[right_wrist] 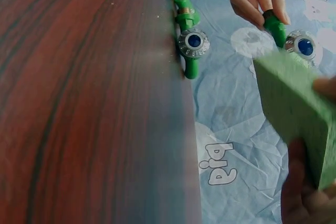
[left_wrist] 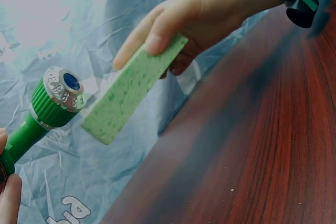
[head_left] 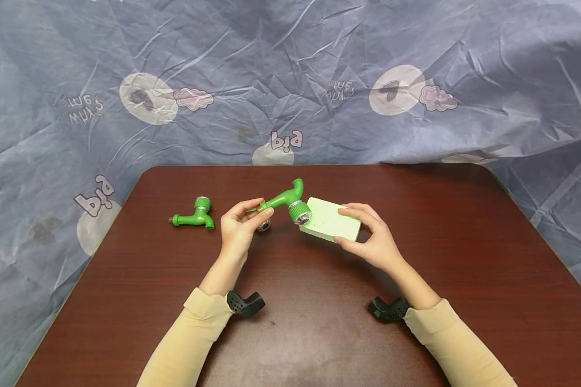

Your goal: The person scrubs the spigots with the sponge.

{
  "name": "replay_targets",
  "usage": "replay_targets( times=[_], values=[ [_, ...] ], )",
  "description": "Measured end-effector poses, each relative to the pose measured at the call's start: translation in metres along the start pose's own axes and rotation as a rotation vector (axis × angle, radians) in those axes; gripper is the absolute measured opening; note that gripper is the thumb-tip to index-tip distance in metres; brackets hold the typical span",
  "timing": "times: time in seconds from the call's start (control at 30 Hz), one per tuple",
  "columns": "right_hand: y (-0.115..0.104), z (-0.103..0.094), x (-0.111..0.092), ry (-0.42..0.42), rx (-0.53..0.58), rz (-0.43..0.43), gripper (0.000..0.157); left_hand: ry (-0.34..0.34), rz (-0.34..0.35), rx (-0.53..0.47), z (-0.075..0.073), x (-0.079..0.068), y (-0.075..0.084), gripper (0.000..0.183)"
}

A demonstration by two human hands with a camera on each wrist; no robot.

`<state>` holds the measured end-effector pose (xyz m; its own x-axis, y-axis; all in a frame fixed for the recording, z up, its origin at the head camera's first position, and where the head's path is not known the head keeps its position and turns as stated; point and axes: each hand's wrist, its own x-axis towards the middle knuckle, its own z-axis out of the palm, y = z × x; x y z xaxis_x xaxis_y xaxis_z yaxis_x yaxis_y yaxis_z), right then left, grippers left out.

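My left hand (head_left: 239, 224) pinches a green plastic tap (head_left: 283, 199) by its threaded inlet end, holding it above the table. The tap's ribbed handle, with a silver cap and blue centre, points toward the sponge in the left wrist view. A pale green sponge (head_left: 331, 219) is gripped between thumb and fingers of my right hand (head_left: 375, 239). In the left wrist view, the sponge (left_wrist: 134, 90) is very close to the tap's handle (left_wrist: 58, 98); contact is hard to tell. In the right wrist view, the sponge (right_wrist: 294, 98) partly covers the held tap.
A second green tap (head_left: 193, 217) lies on the dark red-brown table (head_left: 300, 301), left of my left hand. Another tap's silver-capped handle (head_left: 264, 226) shows beside that hand, the rest hidden. Grey-blue printed cloth (head_left: 252, 80) hangs behind the table.
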<state>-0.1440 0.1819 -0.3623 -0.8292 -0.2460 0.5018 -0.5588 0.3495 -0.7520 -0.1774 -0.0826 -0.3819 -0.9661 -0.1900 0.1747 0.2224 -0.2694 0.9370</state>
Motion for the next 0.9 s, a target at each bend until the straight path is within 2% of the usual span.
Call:
replay_targets(
  times=[0.13, 0.27, 0.47, 0.67, 0.8, 0.9],
  values=[
    [-0.004, 0.000, -0.001, -0.080, 0.020, -0.055, 0.049, 0.029, -0.014, 0.020, -0.001, 0.002, -0.001, 0.032],
    [-0.006, -0.001, 0.000, -0.095, 0.038, -0.090, 0.049, 0.070, -0.005, 0.026, -0.004, 0.003, 0.000, 0.034],
    [-0.005, -0.006, 0.001, 0.003, 0.095, -0.092, 0.050, 0.111, 0.003, 0.016, -0.007, 0.005, 0.001, 0.033],
    [-0.008, -0.005, 0.001, 0.115, 0.164, -0.088, 0.051, 0.100, -0.014, 0.033, -0.003, 0.002, -0.003, 0.035],
    [-0.015, -0.001, 0.000, 0.150, 0.210, -0.088, 0.052, 0.083, -0.014, 0.013, 0.002, -0.002, -0.008, 0.031],
    [-0.018, 0.003, 0.000, 0.138, 0.212, -0.105, 0.053, 0.065, -0.011, 0.004, 0.005, -0.005, -0.009, 0.028]
  ],
)
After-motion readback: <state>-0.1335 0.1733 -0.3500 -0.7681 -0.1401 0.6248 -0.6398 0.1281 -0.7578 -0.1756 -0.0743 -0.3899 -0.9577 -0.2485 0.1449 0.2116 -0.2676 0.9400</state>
